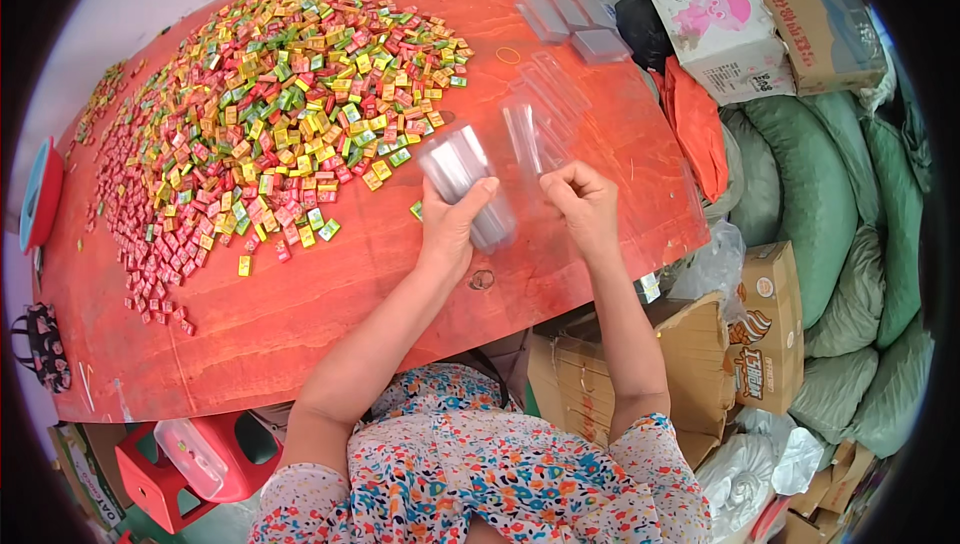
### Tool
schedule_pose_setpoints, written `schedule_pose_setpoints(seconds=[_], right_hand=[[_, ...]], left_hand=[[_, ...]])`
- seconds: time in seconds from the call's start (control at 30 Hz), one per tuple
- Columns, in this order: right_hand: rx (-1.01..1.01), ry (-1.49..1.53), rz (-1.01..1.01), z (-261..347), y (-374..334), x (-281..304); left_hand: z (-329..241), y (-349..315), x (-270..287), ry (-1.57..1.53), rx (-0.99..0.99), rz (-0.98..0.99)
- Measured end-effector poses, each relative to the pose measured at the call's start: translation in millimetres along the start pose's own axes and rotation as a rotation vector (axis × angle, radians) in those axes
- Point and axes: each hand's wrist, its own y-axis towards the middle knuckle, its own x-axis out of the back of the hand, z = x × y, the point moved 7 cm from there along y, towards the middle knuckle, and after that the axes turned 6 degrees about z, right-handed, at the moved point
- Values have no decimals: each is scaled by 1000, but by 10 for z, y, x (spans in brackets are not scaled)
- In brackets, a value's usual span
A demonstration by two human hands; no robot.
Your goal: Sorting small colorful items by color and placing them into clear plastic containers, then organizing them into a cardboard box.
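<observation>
My left hand is wrapped round a stack of clear plastic sleeves, its thumb pressed across the near side. Just to the right, my right hand is closed in a pinch on the lower end of a single clear plastic sleeve. Both hands are above the red table. More clear plastic pieces lie flat beyond my right hand. To the left of my hands spreads a large heap of small wrapped candies in red, yellow, green and orange.
Stacked clear plastic boxes and a yellow rubber band lie at the table's far right. Cartons, green sacks and an open cardboard box crowd the right side. A red stool stands at lower left.
</observation>
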Motion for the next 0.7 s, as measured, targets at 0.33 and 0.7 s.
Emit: schedule_pose_setpoints(seconds=[0.33,0.7], right_hand=[[512,-1212,-91,221,35,-221],[-251,126,500,-15,-556,-721]], left_hand=[[-397,-143,349,191,-107,-189],[-115,-586,338,-25,191,31]])
